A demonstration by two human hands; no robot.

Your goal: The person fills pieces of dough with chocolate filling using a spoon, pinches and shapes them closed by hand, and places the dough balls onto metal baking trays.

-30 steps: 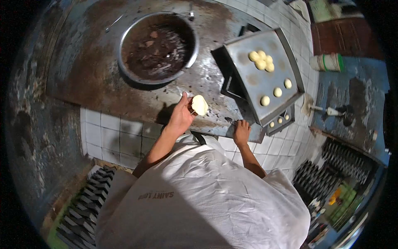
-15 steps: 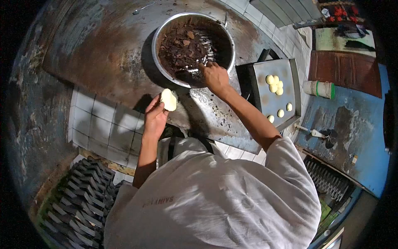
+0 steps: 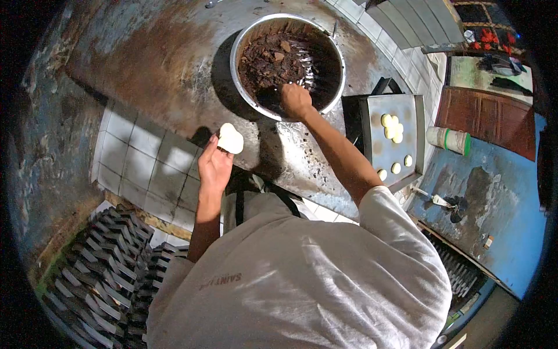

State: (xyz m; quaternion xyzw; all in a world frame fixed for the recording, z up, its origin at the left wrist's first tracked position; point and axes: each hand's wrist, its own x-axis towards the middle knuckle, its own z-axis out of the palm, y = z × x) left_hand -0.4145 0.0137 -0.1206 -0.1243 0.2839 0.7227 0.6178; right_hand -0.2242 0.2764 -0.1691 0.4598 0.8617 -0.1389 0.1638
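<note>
A pale, flattened piece of dough (image 3: 231,139) rests in my left hand (image 3: 215,168), held between thumb and fingers at the table's near edge. My right hand (image 3: 297,100) reaches inside a large round metal bowl (image 3: 235,71), at its near side. Its fingers are curled down against the dark brown, crumbly filling (image 3: 268,63); what they grip, if anything, is hidden. Lighter brown chunks lie on top of the filling, and bare shiny metal shows at the bowl's right side.
Right of the bowl, a metal baking tray (image 3: 381,142) carries several pale dough balls (image 3: 396,168). Dark crumbs are scattered on the worn table (image 3: 145,75). A white container with a green band (image 3: 449,141) and a brush-like tool (image 3: 437,199) lie on the blue surface farther right.
My right hand has drawn its fingers in and curled them at the filling. The dough in my left hand has turned to show its broad face. The view has shifted slightly.
</note>
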